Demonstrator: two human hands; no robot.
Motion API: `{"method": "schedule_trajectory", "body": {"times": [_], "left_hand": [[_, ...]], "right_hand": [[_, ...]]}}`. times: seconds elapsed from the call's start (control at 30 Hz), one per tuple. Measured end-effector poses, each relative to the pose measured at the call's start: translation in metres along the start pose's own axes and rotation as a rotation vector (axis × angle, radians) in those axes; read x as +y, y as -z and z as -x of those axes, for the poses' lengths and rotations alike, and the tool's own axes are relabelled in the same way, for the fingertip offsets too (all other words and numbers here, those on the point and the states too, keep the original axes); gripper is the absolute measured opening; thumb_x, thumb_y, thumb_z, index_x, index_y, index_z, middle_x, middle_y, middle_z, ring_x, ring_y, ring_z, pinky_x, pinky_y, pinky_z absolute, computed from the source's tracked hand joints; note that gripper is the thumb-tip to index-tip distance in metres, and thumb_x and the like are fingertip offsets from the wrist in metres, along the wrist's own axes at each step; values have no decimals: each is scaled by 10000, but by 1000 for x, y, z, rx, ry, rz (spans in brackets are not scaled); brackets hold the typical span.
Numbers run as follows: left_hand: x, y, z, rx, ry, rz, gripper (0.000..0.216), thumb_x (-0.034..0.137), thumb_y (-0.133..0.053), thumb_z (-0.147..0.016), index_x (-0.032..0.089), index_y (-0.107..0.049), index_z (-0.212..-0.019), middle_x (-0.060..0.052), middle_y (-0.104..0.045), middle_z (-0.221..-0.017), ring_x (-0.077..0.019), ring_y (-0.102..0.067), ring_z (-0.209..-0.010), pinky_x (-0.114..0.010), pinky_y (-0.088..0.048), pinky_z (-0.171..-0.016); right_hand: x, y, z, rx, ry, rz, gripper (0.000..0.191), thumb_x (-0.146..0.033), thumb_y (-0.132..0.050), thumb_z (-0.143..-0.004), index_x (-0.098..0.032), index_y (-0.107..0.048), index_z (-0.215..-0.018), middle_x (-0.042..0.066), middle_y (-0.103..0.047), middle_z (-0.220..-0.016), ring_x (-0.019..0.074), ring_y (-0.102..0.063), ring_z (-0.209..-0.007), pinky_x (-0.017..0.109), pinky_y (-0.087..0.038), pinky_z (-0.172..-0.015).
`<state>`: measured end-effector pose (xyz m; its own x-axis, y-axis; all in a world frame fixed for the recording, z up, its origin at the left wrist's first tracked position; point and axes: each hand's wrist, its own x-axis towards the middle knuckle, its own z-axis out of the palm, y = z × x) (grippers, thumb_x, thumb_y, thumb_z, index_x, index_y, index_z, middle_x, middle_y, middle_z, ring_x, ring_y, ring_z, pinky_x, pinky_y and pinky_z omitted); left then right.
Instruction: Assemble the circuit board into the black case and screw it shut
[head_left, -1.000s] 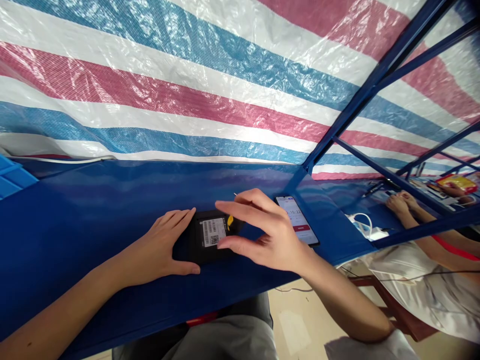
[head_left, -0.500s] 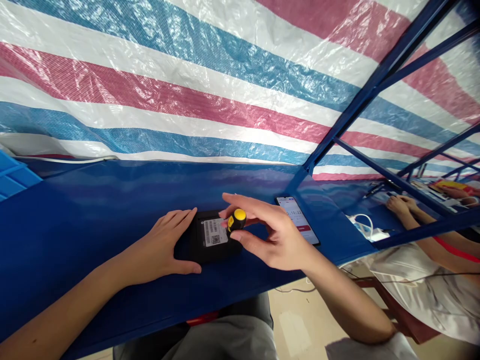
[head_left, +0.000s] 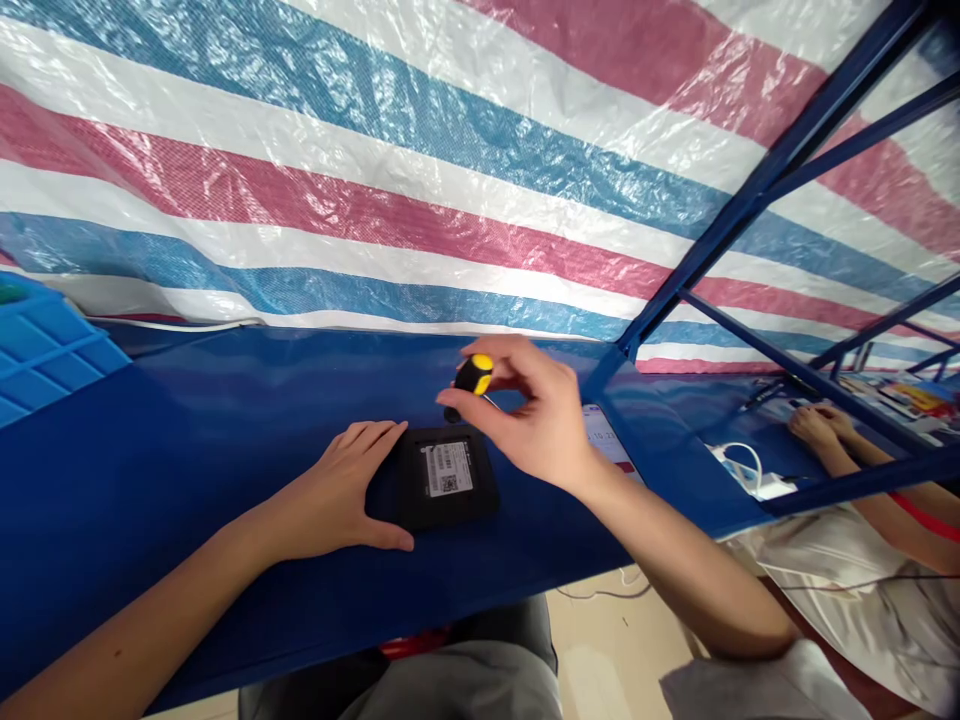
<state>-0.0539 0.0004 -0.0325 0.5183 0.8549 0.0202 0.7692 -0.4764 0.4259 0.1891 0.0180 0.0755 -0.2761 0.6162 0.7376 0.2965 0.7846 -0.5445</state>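
Note:
A small black box (head_left: 448, 478) with a white barcode label lies flat on the blue table (head_left: 225, 430). My left hand (head_left: 346, 490) rests flat against the box's left side, fingers stretched along its edge and thumb at its front corner. My right hand (head_left: 531, 410) hovers above and behind the box, fingers pinched on a short screwdriver with a black and yellow handle (head_left: 469, 380), lifted clear of the box. A phone (head_left: 609, 440) with a lit screen lies just right of the box, partly hidden by my right hand.
A blue plastic bin (head_left: 45, 345) sits at the far left. A striped tarp (head_left: 420, 170) hangs behind the table. Blue frame bars (head_left: 750, 180) rise at the right, a white cable (head_left: 742, 465) lies beyond them, and another person's hands (head_left: 821, 425) work farther right.
My right hand took hold of the yellow-capped screwdriver at the box and lifted it up and away from the box. My left hand stayed on the box.

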Motion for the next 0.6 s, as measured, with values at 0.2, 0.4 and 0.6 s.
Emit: {"method": "schedule_trajectory", "body": {"times": [0.2, 0.4, 0.6], "left_hand": [[1, -1, 0, 2, -5, -11, 1148, 812, -630, -673, 252, -197, -1576, -120, -327, -1585, -402, -246, -1458, -534, -366, -1119], [-5, -5, 0, 36, -28, 10, 1134, 793, -653, -671, 275, -207, -1576, -112, -336, -1584, -411, -256, -1451, -546, -355, -1121], [-5, -6, -1, -8, 12, -2, 1161, 818, -632, -667, 258, -185, -1581, -107, -285, -1608, -406, -207, -1469, -543, -363, -1119]], "right_hand": [[13, -24, -8, -42, 68, 74, 288, -384, -732, -837, -197, -614, -1022, 5, -694, -896, 97, -644, -711, 235, -605, -720], [18, -28, -7, -64, 67, 88, 284, -398, -711, -853, -189, -605, -1014, 17, -691, -909, 96, -640, -711, 238, -610, -714], [25, -33, -6, -64, 115, 89, 297, -430, -683, -870, -193, -597, -1026, 19, -690, -912, 104, -639, -710, 238, -610, -698]]}}
